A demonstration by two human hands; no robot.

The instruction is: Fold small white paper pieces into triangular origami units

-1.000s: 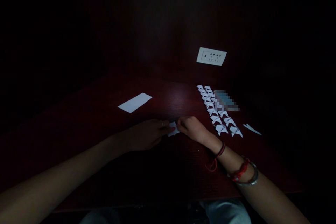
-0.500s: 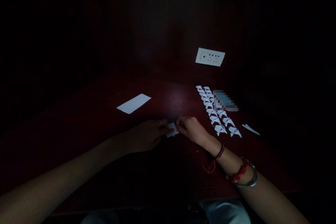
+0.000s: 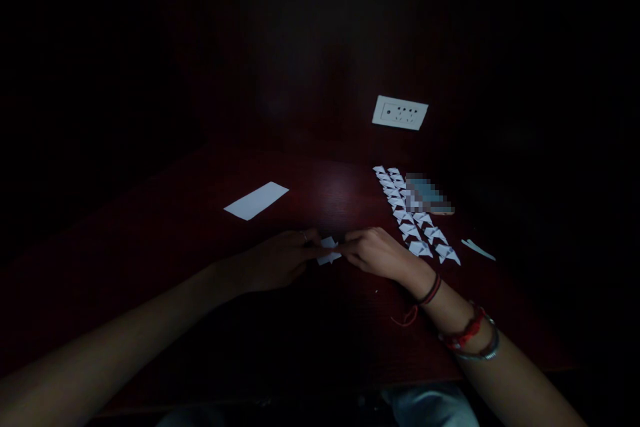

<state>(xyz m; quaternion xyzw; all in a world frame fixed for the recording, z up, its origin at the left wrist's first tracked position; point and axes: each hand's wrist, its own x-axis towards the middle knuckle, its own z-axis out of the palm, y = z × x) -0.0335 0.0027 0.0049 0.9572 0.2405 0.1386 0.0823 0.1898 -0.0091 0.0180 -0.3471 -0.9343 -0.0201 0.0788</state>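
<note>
Head view: my right hand (image 3: 380,253), curled a second ago, now lies stretched out. Its fingers are nearly flat, pressing rather than gripping the small folded paper (image 3: 329,251), which rests on the table (image 3: 320,193) between both hands. My left hand (image 3: 277,260) pinches the paper's other edge, fingers closed on it. Two rows of folded pieces (image 3: 413,217) crowd just beside my right hand. A blank slip (image 3: 256,201) lies well apart to the left.

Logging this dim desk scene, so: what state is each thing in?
small paper piece: partly folded, held between both hands.
left hand: pinching the piece.
right hand: fingers extended, tips on the piece.
folded pieces: lying in two rows.
paper slip: flat, unfolded.
wall socket: nothing plugged in.
</note>
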